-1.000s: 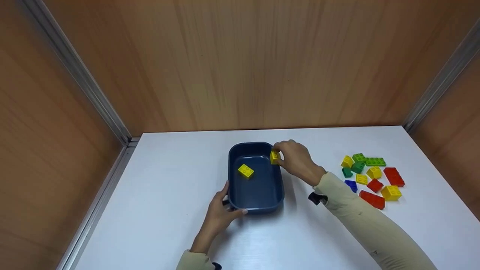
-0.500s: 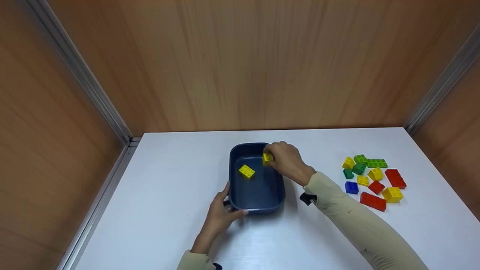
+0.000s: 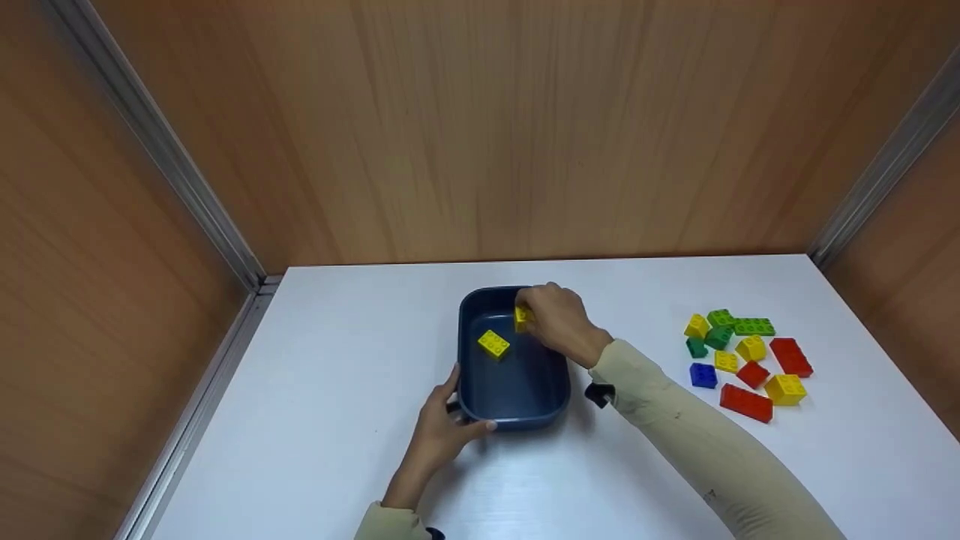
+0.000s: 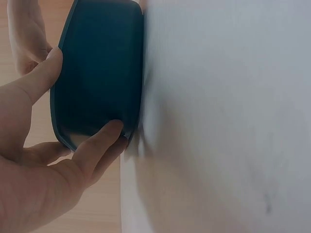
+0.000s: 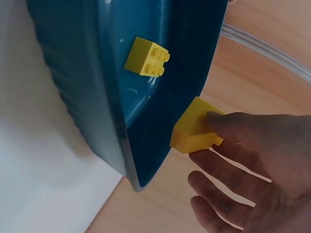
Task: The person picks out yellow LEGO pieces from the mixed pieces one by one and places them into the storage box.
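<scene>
A dark blue rectangular tub (image 3: 517,386) stands on the white table. My left hand (image 3: 435,435) grips its near left corner, thumb and fingers spread around the wall, as the left wrist view shows with the left hand (image 4: 53,165) on the tub (image 4: 99,73). Over the tub's far right part, my right hand (image 3: 559,319) pinches a yellow toy brick (image 3: 522,318) between thumb and fingers. In the right wrist view that brick (image 5: 194,128) is level with the rim. Another yellow brick (image 3: 493,344) lies inside on the tub's floor.
On the table's right side lie several loose bricks, among them a blue brick (image 3: 703,375), a long red brick (image 3: 746,403), a green brick (image 3: 754,326) and a yellow brick (image 3: 785,390). A wooden panel (image 3: 480,135) rises behind the table.
My right hand has moved left with its yellow brick, from the tub's right rim to over the inside. The left hand and the tub have stayed put.
</scene>
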Demonstrator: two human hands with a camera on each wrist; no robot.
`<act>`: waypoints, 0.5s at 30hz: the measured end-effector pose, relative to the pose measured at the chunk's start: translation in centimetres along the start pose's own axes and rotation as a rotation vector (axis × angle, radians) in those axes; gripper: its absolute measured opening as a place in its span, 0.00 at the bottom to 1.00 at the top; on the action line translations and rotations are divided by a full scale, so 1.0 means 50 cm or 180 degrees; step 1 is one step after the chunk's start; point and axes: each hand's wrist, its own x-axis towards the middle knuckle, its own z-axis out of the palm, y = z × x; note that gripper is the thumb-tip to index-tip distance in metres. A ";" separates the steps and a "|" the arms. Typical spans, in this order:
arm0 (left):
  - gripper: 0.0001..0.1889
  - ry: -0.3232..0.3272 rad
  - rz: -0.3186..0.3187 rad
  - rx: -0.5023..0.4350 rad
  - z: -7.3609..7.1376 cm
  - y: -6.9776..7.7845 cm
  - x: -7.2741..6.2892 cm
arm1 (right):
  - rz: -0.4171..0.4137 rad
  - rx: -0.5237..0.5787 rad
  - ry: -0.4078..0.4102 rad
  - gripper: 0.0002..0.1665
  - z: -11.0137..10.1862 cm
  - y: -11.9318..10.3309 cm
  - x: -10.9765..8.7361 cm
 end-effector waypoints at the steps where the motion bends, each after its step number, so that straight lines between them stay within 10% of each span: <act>1: 0.58 -0.0002 0.0006 -0.0002 0.000 0.000 0.000 | 0.0002 0.0007 -0.0002 0.19 0.000 -0.002 0.001; 15: 0.58 -0.0021 -0.0009 -0.0066 0.000 -0.002 0.000 | 0.0083 0.0154 -0.0074 0.15 0.018 -0.019 0.021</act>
